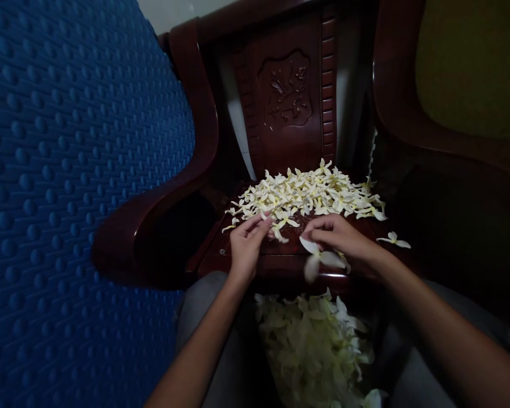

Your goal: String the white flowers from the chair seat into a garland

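A broad pile of white and pale yellow flowers (306,192) lies on the seat of a dark wooden chair. My left hand (249,241) is at the pile's near left edge, thumb and forefinger pinched on a white flower (279,229). My right hand (334,232) has curled fingers at the near right side of the pile. Blurred white flowers (318,258) hang just under it, at the seat's front edge; the fingertips are partly hidden. Below, between the knees, is a large mass of similar flowers (314,345).
The chair's carved backrest (289,90) rises behind the pile, with a curved armrest (153,221) on the left. A blue bumpy mat (68,170) stands along the left. One loose flower (394,240) lies at the right.
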`<state>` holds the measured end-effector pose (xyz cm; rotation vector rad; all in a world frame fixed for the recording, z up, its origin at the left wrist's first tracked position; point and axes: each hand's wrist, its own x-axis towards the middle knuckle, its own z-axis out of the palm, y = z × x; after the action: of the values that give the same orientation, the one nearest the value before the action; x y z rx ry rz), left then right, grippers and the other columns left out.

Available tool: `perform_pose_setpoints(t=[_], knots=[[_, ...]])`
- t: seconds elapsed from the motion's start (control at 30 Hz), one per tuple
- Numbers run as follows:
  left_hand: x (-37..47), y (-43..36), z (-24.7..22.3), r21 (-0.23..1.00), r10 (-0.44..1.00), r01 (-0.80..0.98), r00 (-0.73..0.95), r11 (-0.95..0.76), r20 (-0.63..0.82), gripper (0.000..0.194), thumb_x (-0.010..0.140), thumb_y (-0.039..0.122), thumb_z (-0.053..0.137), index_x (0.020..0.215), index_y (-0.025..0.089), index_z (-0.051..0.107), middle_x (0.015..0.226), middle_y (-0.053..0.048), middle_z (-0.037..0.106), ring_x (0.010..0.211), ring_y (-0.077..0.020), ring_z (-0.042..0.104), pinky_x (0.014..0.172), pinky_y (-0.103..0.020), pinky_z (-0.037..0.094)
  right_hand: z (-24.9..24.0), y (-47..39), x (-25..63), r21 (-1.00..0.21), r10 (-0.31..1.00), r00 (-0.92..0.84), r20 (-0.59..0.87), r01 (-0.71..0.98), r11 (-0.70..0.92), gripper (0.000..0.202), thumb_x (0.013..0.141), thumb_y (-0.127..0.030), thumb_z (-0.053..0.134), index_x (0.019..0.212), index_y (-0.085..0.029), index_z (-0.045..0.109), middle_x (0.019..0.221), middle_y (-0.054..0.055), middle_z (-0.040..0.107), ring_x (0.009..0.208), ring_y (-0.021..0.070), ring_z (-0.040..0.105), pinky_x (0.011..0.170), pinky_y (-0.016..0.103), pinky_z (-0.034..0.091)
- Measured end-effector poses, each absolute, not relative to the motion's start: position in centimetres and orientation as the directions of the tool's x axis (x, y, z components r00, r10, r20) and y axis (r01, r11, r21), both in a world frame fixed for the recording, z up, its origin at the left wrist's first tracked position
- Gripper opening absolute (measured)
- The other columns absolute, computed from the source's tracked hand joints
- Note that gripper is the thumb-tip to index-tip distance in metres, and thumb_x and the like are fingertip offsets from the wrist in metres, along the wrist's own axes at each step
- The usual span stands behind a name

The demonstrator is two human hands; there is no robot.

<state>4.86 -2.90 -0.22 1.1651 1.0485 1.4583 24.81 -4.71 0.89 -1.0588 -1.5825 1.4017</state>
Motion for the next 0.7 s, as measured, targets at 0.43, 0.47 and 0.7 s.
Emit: perform_pose_setpoints(t=[0.43,0.47,0.7], knots=[[6.0,-3.7,-0.8,0.992,0.981,-0.113,0.177,-0.063,0.082,0.041,0.057,0.03,0.084,0.093,0.014,0.076,0.082,-0.006,0.074,0.069,-0.0166,0.065,0.065,-0.028,0.055,0.5,-4.5,23.6,-0.993,0.961,-0.255,0.108,0.024,0.117,0.04,0.08,-0.056,0.06,0.072,-0.017,0.061,0.055,-0.003,0.05,0.049,0.0088,0.043,0.047,0.021,0.031],[6.1,-3.7,-0.9,0.991,0.978,-0.114,0.192,-0.063,0.084,0.04,0.056,0.028,0.084,0.093,0.014,0.076,0.08,-0.006,0.074,0.068,-0.0163,0.065,0.064,-0.028,0.055,0.5,-4.6,23.5,-0.994,0.96,-0.261,0.1,0.011,0.107,0.039,0.079,-0.055,0.062,0.074,-0.017,0.062,0.055,-0.003,0.051,0.049,0.0087,0.043,0.046,0.021,0.031],[6.1,-3.7,-0.8,0.989,0.969,-0.11,0.213,-0.103,0.125,0.039,0.056,0.026,0.084,0.091,0.012,0.076,0.081,-0.007,0.073,0.067,-0.016,0.064,0.06,-0.027,0.056,0.2,-4.6,23.1,-0.997,0.951,-0.304,0.061,-0.062,0.044,0.038,0.066,-0.051,0.076,0.083,-0.017,0.069,0.063,-0.001,0.06,0.052,0.0094,0.049,0.048,0.021,0.036]])
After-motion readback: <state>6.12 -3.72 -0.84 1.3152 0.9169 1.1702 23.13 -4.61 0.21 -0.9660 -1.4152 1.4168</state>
